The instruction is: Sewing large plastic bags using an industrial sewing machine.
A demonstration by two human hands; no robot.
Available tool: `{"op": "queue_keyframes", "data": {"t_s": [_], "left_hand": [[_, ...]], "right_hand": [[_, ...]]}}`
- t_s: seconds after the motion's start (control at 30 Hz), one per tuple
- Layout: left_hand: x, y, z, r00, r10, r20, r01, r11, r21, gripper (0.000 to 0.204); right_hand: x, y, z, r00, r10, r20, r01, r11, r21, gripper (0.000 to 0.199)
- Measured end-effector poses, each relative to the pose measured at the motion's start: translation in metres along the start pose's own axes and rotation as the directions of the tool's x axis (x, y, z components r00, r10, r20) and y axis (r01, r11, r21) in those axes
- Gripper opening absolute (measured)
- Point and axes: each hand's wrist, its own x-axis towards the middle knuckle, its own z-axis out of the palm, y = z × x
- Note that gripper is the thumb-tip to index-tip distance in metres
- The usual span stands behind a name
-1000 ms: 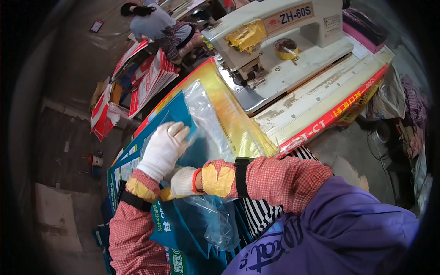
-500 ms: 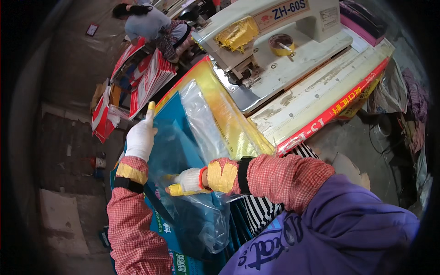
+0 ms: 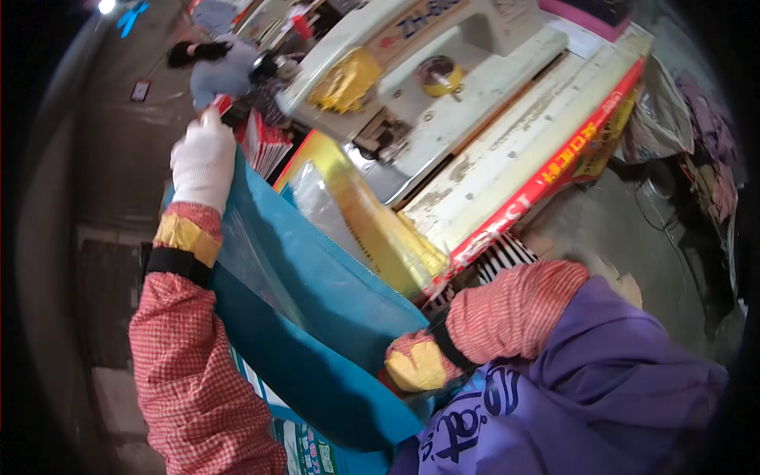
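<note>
Left hand clamped on teal sack; right hand concealed.
The left fingers appear curled together on the sack's raised upper edge, with no visible gap. The right fingers are hidden by the sack at its lower end; whether they are apart or together cannot be determined. The sack spans from the left hand to the right cuff, with what looks like clear film between its spread panels. Caution: a shallow left grip could let the edge slip; dragging by the concealed hand could bunch or tear the film. Beyond lie yellow sheeting, a possible snag if the sack swings, the table and the sewing machine.
</note>
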Motion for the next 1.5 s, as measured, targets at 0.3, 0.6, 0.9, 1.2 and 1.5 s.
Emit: {"op": "queue_keyframes", "data": {"t_s": [0.3, 0.6, 0.9, 1.2, 1.5], "left_hand": [[0.013, 0.029, 0.018, 0.914, 0.119, 0.387, -0.093, 0.992, -0.085, 0.022], [0.032, 0.039, 0.015, 0.894, 0.151, 0.422, -0.097, 0.984, -0.146, 0.017], [0.017, 0.034, 0.170, 0.842, 0.302, 0.447, -0.243, 0.952, -0.186, 0.014], [-0.052, 0.208, 0.125, 0.984, -0.009, 0.179, 0.099, 0.859, -0.503, 0.021], [-0.043, 0.198, 0.181, 0.959, -0.185, -0.213, -0.050, 0.630, -0.775, 0.025]], "right_hand": [[-0.084, 0.007, -0.123, 0.750, 0.636, -0.182, -0.551, 0.752, 0.361, 0.018], [-0.077, 0.110, -0.122, 0.690, 0.710, -0.140, -0.500, 0.607, 0.617, 0.058], [-0.027, 0.019, -0.123, 0.679, 0.688, -0.258, -0.471, 0.677, 0.566, 0.027], [-0.158, 0.017, -0.121, 0.384, 0.911, 0.149, -0.698, 0.180, 0.693, 0.032], [-0.142, 0.035, -0.074, 0.148, 0.985, 0.088, -0.025, -0.085, 0.996, 0.024]]}}
